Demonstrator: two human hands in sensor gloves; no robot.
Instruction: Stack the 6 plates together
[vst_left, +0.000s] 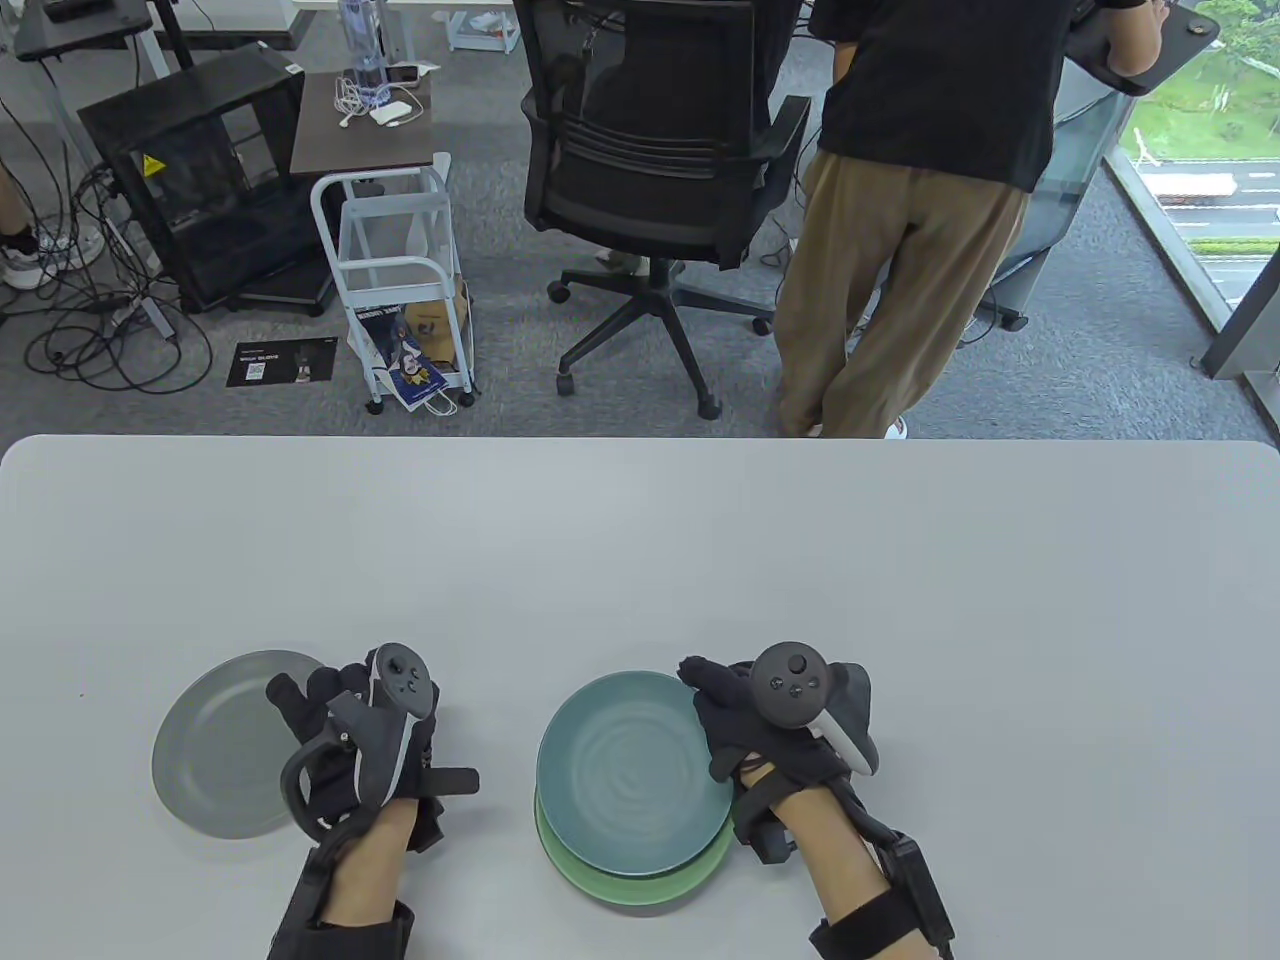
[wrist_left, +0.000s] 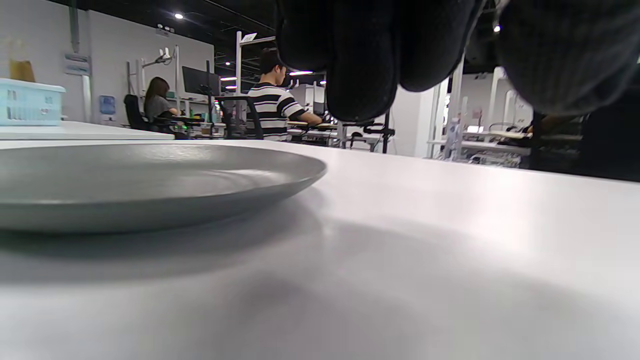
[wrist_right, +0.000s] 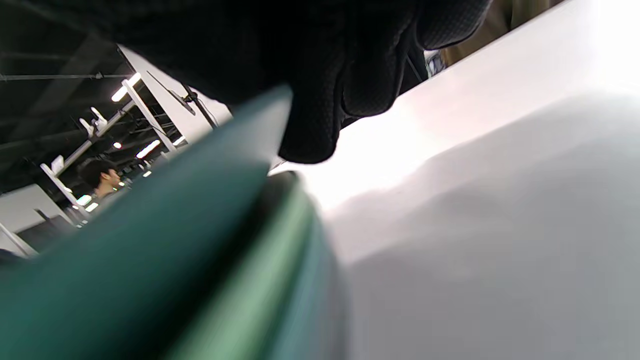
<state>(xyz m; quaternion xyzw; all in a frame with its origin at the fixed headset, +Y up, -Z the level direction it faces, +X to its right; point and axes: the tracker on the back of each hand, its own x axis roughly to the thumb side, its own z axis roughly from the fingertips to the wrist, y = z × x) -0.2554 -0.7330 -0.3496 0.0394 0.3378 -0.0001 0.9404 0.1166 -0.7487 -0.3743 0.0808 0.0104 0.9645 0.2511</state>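
A grey plate (vst_left: 228, 745) lies flat on the white table (vst_left: 640, 540) at the front left; it also shows in the left wrist view (wrist_left: 140, 180). My left hand (vst_left: 300, 700) hovers over its right rim, and its fingers (wrist_left: 360, 60) hang above the table without holding anything. A teal plate (vst_left: 625, 765) sits on a green plate (vst_left: 640, 875) at the front centre. My right hand (vst_left: 705, 695) grips the teal plate's right rim. In the right wrist view the teal plate (wrist_right: 150, 230) is tilted above the green plate (wrist_right: 250, 290), with my fingers (wrist_right: 320, 100) on its edge.
Beyond the table's far edge stand an office chair (vst_left: 650, 150), a person (vst_left: 920, 200) and a white cart (vst_left: 400, 270).
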